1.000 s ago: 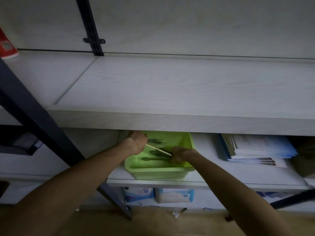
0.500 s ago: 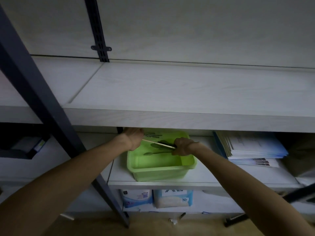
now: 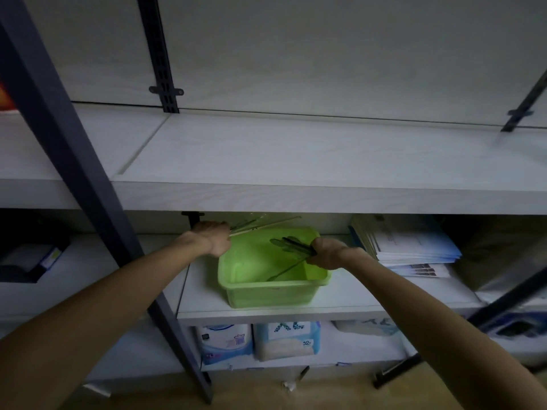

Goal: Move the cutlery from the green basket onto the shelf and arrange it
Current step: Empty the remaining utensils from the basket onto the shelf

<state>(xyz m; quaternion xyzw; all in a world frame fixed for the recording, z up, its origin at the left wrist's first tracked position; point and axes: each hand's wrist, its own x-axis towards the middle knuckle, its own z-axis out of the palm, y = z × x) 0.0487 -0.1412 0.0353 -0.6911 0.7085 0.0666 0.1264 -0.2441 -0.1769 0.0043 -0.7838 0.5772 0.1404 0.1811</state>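
The green basket (image 3: 266,291) stands on the lower shelf board, under the wide white shelf (image 3: 296,161). My left hand (image 3: 211,236) hovers at the basket's back left corner and grips pale chopsticks (image 3: 266,225) together with some thin cutlery that points right. My right hand (image 3: 327,253) is at the basket's right rim and holds a bunch of dark spoons (image 3: 291,244) lifted above the basket floor. One more long-handled piece (image 3: 284,270) slants down inside the basket below that hand.
A stack of blue-edged booklets (image 3: 411,247) lies right of the basket. A dark slanted post (image 3: 88,187) crosses in front at left. Tissue packs (image 3: 257,341) sit on the level below. Black brackets (image 3: 165,91) are on the back wall.
Both hands have lifted cutlery up out of the basket: the left raised the chopsticks toward the shelf's underside, the right gathered the spoons and raised them. The view has shifted upward and left.
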